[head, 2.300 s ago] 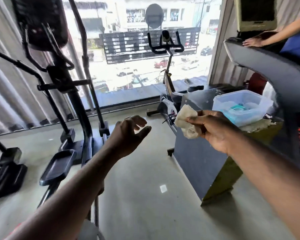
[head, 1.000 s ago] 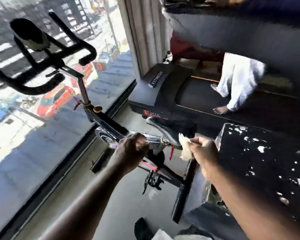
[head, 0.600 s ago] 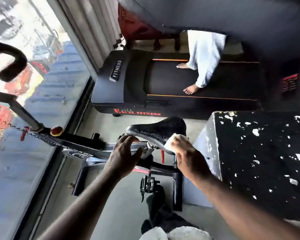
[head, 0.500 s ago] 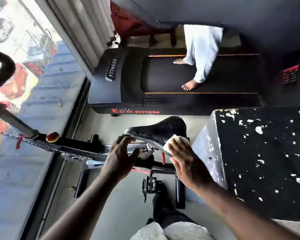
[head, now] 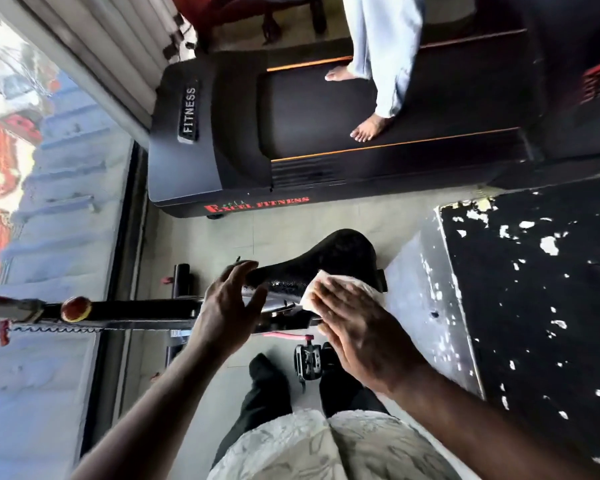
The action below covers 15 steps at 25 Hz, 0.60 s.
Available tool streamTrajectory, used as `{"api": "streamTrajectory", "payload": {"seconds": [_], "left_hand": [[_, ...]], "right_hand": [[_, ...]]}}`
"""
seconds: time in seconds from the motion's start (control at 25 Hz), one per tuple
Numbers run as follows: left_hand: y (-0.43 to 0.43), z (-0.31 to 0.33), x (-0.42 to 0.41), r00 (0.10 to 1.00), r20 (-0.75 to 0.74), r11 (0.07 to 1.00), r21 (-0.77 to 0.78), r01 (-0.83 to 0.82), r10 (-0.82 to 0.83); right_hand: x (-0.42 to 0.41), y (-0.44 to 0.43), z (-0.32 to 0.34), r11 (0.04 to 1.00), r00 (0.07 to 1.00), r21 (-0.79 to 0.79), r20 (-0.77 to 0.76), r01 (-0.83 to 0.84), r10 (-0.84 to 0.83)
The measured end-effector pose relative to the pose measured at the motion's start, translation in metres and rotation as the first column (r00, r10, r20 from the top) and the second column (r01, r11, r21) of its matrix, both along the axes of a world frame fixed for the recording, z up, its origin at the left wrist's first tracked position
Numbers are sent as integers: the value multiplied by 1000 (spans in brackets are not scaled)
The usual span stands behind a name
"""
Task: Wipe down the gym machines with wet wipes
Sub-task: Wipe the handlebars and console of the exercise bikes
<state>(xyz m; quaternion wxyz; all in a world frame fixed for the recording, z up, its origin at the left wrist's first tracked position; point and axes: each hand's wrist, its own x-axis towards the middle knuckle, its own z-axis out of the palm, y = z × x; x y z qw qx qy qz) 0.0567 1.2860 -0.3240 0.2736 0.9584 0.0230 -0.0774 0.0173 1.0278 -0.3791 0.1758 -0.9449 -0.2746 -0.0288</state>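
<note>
One flat right hand [head: 357, 327] on wet wipe [head: 312, 289] atop saddle [head: 326, 258]; left hand [head: 227, 306] spread.

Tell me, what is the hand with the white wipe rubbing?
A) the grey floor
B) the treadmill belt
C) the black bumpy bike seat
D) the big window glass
C: the right hand lies flat on the white wet wipe, pressing it against the side of the black bumpy bike seat.

Grey floor [head: 187, 244], treadmill [head: 222, 133], exercise bike [head: 326, 261], black box [head: 534, 289]
</note>
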Motion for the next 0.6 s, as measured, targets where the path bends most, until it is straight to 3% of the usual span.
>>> {"api": "streamTrajectory", "payload": {"seconds": [0.12,0.28,0.32,0.48,0.52,0.6], "left_hand": [[4,-1,13,1000,-2,1000,-4,-1,1],[8,0,21,999,31,1000,-27,9,-8],[10,-1,22,999,38,999,-28,30,-29],[19,-7,24,996,55,997,-8,77,-76],[21,-8,23,994,60,996,-3,88,-88],[23,-12,22,991,73,994,6,113,-114]], "right_hand": [[-11,-35,9,996,996,-24,11,-90,90],[55,-7,13,967,965,-33,-66,252,-254],[65,11,16,962,956,-100,-129,253,-264],[14,20,33,954,970,-298,-240,-30,-44],[4,4,38,952,974,-302,-227,-44,-27],[18,-18,39,937,965,-343,-216,66,-147]]}}
